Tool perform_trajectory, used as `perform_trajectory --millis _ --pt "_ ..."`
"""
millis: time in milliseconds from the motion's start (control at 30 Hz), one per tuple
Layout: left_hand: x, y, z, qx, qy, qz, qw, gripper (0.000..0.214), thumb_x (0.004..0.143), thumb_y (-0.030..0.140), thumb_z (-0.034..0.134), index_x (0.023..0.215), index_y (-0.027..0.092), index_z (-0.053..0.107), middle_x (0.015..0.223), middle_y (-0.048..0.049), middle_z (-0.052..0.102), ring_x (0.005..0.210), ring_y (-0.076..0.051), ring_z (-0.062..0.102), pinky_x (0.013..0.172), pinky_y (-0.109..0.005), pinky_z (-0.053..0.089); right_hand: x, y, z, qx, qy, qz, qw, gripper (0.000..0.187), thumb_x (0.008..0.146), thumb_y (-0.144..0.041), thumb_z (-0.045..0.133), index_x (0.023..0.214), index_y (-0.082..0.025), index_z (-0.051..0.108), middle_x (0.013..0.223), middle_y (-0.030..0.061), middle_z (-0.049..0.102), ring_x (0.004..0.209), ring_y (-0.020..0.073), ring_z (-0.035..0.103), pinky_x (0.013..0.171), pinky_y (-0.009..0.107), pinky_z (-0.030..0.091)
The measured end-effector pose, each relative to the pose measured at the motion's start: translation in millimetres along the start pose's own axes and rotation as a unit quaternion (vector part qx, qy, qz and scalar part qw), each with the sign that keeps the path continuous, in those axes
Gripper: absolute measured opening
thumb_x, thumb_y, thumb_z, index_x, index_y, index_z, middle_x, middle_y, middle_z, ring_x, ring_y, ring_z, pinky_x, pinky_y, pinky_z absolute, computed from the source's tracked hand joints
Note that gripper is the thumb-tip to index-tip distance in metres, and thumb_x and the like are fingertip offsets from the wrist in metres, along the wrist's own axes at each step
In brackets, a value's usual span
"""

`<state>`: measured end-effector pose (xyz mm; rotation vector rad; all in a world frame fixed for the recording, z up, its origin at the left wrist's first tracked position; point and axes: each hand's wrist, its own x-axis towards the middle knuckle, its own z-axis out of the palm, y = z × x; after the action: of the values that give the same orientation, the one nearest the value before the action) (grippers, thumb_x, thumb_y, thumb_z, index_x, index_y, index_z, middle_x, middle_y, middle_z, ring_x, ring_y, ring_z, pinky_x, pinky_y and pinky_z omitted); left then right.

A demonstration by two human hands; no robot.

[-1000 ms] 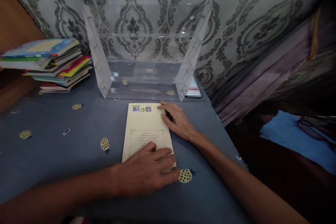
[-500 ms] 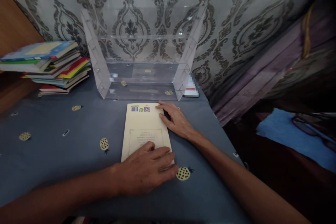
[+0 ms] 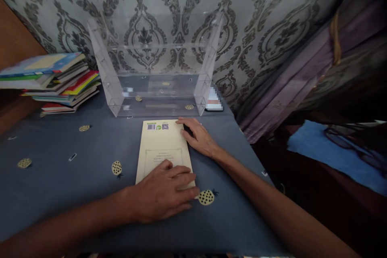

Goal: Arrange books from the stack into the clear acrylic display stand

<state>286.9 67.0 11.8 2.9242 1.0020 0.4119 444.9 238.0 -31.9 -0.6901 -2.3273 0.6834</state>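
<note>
Head view: 1 pale cream book (image 3: 161, 139) lies flat, back cover up, on a blue tablecloth (image 3: 90, 189) printed with pineapples. The left hand (image 3: 165, 193) lies loosely spread over its near end, released rather than clenched. The right hand (image 3: 198, 139) touches its far right corner, thumb and fingers apart, also relaxed. Just beyond stands a clear plastic rack (image 3: 110, 72); to its left, a stack of books (image 3: 66, 82).

Patterned grey wall (image 3: 269, 20), purple curtain (image 3: 287, 98)
</note>
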Motion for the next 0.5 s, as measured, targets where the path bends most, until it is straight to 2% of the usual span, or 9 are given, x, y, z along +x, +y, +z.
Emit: perform_trajectory --millis 100,267,500 --pt "2 -16 -0.9 -0.01 -0.014 -0.021 1.0 0.036 0.105 0.04 0.042 0.13 0.018 0.054 0.133 -0.0106 0.062 0.124 -0.024 0.053 0.089 -0.038 0.039 -1 2 0 0.018 0.007 0.018 1.0 0.038 0.093 -0.026 0.047 0.129 -0.024 0.059 0.134 0.0086 0.064 0.124 0.0266 0.057 0.107 0.051 0.045" --pt "11 -54 -1.1 0.023 -0.031 -0.091 0.995 0.038 0.107 0.036 0.032 0.135 0.019 0.051 0.136 -0.0117 0.06 0.126 -0.024 0.053 0.092 -0.039 0.039 -1 3 -1 0.074 0.024 0.049 0.996 0.037 0.095 -0.026 0.045 0.13 -0.022 0.057 0.131 0.0095 0.065 0.119 0.0248 0.061 0.105 0.048 0.048" --pt "30 -96 5.8 0.088 -0.019 -0.149 0.985 0.037 0.106 0.033 0.033 0.136 0.02 0.05 0.138 -0.0113 0.058 0.125 -0.025 0.053 0.093 -0.04 0.041 0 2 -1 0.089 0.038 0.048 0.994 0.035 0.096 -0.026 0.044 0.129 -0.022 0.057 0.129 0.0099 0.066 0.117 0.0228 0.063 0.104 0.046 0.049"
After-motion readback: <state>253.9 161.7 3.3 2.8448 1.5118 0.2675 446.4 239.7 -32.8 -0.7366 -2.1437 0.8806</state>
